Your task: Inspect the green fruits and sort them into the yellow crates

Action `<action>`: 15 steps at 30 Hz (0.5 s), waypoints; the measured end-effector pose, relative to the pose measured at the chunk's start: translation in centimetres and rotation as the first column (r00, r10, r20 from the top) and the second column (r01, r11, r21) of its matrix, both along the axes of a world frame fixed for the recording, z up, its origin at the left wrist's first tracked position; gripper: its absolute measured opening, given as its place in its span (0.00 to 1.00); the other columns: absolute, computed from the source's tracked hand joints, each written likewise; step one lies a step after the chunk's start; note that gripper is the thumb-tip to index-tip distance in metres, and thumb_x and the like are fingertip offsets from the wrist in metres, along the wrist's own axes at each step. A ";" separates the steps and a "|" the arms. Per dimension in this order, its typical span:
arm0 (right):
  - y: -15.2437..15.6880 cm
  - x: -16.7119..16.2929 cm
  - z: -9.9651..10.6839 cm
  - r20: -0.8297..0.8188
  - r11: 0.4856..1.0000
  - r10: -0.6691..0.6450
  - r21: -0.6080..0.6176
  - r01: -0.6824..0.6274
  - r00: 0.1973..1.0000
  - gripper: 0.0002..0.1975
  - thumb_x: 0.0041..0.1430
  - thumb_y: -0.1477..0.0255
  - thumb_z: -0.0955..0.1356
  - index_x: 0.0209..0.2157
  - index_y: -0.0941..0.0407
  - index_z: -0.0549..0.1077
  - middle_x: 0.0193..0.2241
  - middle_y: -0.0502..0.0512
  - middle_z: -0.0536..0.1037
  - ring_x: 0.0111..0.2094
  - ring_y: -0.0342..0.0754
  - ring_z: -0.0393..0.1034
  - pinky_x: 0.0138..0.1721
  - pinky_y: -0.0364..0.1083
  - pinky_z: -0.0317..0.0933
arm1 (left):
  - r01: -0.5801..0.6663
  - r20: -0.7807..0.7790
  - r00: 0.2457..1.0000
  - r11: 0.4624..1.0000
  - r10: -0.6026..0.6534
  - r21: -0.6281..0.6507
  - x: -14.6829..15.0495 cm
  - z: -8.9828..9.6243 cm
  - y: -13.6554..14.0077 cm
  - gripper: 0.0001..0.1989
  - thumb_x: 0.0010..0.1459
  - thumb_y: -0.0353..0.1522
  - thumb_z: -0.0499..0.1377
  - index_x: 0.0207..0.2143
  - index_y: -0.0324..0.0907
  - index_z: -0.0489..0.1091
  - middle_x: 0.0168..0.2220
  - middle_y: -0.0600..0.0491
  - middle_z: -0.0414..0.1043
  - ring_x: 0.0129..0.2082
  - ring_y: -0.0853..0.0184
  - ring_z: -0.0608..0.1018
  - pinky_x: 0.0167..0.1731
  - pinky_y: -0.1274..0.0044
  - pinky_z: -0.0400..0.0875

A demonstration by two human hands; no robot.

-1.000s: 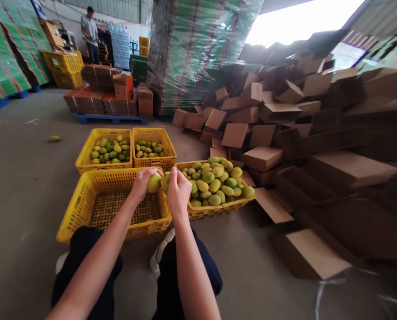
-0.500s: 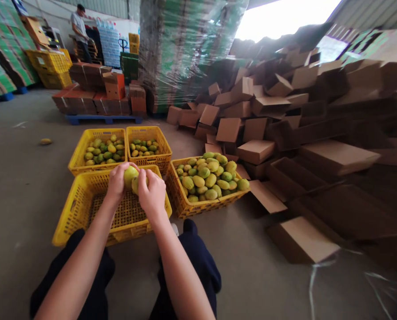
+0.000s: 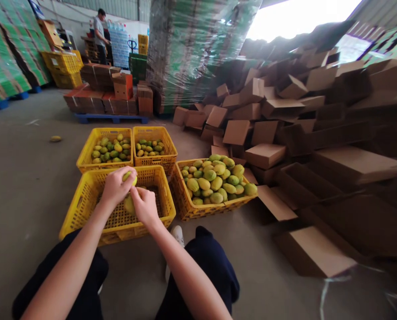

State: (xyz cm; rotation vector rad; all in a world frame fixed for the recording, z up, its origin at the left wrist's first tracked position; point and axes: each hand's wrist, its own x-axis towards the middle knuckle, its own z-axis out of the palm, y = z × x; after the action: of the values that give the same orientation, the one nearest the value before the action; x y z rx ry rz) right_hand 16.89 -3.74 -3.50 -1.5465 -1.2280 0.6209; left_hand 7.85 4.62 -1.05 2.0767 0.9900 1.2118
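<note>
Both of my hands are close together over the yellow plastic crate (image 3: 68, 213) in front of my knees. My left hand (image 3: 117, 184) is closed around a yellow-green mango (image 3: 130, 178), which shows past the fingers. Just below and to the right, my right hand (image 3: 145, 205) grips a second mango (image 3: 129, 205), partly hidden behind its fingers. The slatted floor of this crate shows around the hands; part of it is hidden by them. Beside it on the right stands a crate (image 3: 215, 210) heaped with green and yellow mangoes (image 3: 216, 178).
Two more yellow crates, a left one (image 3: 81, 155) and a right one (image 3: 172, 149), hold mangoes behind. A lone mango (image 3: 55, 138) lies on the floor. Cardboard boxes (image 3: 265, 154) pile up at right. Farther back are a loaded blue pallet (image 3: 115, 119) and a person (image 3: 100, 38).
My hands have turned: the left is now above the right, and the right hand's mango sits lower. The view has swung slightly left, so the surroundings appear shifted right.
</note>
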 end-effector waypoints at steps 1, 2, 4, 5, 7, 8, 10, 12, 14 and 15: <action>-0.1 0.2 0.2 -0.005 1.000 0.006 0.005 -0.006 1.000 0.26 0.64 0.56 0.58 0.16 0.53 0.56 0.13 0.44 0.55 0.18 0.40 0.51 0.22 0.43 0.42 | 0.008 -0.004 1.000 1.000 -0.008 0.002 0.1 0.1 -0.1 0.13 0.56 0.41 0.54 0.28 0.45 0.75 0.31 0.51 0.80 0.35 0.59 0.80 0.40 0.73 0.71; -0.3 0.4 0.4 0.009 1.000 0.009 0.022 -0.009 1.000 0.26 0.65 0.56 0.58 0.16 0.53 0.55 0.13 0.44 0.55 0.17 0.40 0.51 0.21 0.43 0.42 | 0.015 0.000 1.000 1.000 -0.015 0.005 0.2 0.3 -0.2 0.13 0.55 0.40 0.55 0.27 0.45 0.75 0.30 0.52 0.80 0.34 0.60 0.80 0.39 0.73 0.71; -0.8 1.1 1.2 0.085 0.997 -0.003 0.078 -0.004 0.996 0.26 0.66 0.56 0.58 0.16 0.53 0.54 0.13 0.44 0.55 0.17 0.40 0.51 0.21 0.44 0.43 | 0.009 0.035 0.999 1.000 -0.009 -0.002 0.5 0.5 -0.4 0.12 0.54 0.39 0.56 0.26 0.45 0.75 0.28 0.53 0.79 0.32 0.60 0.79 0.38 0.73 0.72; -1.1 1.5 1.6 0.132 0.994 -0.012 0.108 -0.003 0.991 0.25 0.66 0.57 0.59 0.17 0.53 0.55 0.14 0.44 0.56 0.18 0.41 0.52 0.22 0.44 0.44 | 0.001 0.065 0.998 1.000 0.000 -0.016 0.5 0.6 -0.4 0.11 0.53 0.39 0.56 0.26 0.45 0.75 0.28 0.53 0.79 0.31 0.60 0.79 0.37 0.73 0.72; -1.5 2.6 2.4 0.206 0.988 -0.029 0.155 -0.003 0.978 0.24 0.66 0.58 0.60 0.18 0.53 0.56 0.16 0.45 0.60 0.20 0.42 0.55 0.25 0.44 0.47 | 0.009 0.150 0.989 0.997 0.002 -0.077 0.6 0.7 -0.4 0.12 0.53 0.40 0.57 0.24 0.45 0.75 0.27 0.52 0.79 0.31 0.60 0.79 0.36 0.73 0.72; -1.6 3.1 2.8 0.206 0.985 -0.039 0.171 0.004 0.978 0.23 0.66 0.59 0.60 0.18 0.53 0.58 0.17 0.46 0.62 0.22 0.42 0.57 0.26 0.44 0.49 | 0.036 0.210 0.978 0.990 -0.007 -0.133 0.6 0.8 -0.3 0.13 0.52 0.41 0.58 0.23 0.44 0.75 0.26 0.51 0.79 0.31 0.60 0.78 0.35 0.73 0.72; -1.6 4.2 3.1 0.114 0.977 -0.086 0.203 0.061 0.990 0.23 0.66 0.58 0.59 0.20 0.54 0.63 0.18 0.47 0.65 0.23 0.43 0.60 0.27 0.44 0.52 | 0.139 0.383 0.924 0.941 -0.011 -0.308 0.5 0.7 0.0 0.17 0.52 0.44 0.56 0.21 0.42 0.75 0.24 0.49 0.77 0.28 0.62 0.78 0.30 0.74 0.73; -1.2 5.0 3.1 -0.074 0.958 -0.164 0.225 0.177 0.984 0.24 0.65 0.55 0.60 0.21 0.55 0.69 0.19 0.48 0.69 0.23 0.43 0.62 0.27 0.43 0.55 | 0.285 0.571 0.819 0.818 0.062 -0.499 0.3 0.7 0.3 0.20 0.52 0.45 0.53 0.21 0.41 0.74 0.23 0.48 0.76 0.24 0.63 0.76 0.24 0.74 0.72; -0.8 5.2 2.7 -0.258 0.933 -0.224 0.223 0.284 0.940 0.24 0.62 0.53 0.61 0.23 0.57 0.73 0.20 0.50 0.72 0.24 0.44 0.65 0.29 0.44 0.59 | 0.416 0.687 0.699 0.669 0.199 -0.616 0.0 0.8 0.5 0.18 0.51 0.43 0.52 0.23 0.39 0.74 0.25 0.47 0.77 0.22 0.65 0.77 0.21 0.75 0.72; -0.5 5.1 2.5 -0.333 0.926 -0.232 0.212 0.312 0.914 0.25 0.60 0.52 0.62 0.23 0.57 0.74 0.20 0.50 0.73 0.24 0.45 0.66 0.30 0.45 0.60 | 0.467 0.718 0.644 0.607 0.264 -0.643 -0.2 0.9 0.7 0.17 0.51 0.41 0.52 0.24 0.39 0.74 0.27 0.46 0.78 0.23 0.65 0.77 0.22 0.75 0.72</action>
State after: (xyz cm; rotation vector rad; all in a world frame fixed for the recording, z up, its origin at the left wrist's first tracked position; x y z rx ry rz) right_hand 22.04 -4.27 -1.00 -1.3128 -0.8052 0.4676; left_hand 7.66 5.27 -0.18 0.7262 0.7206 1.0988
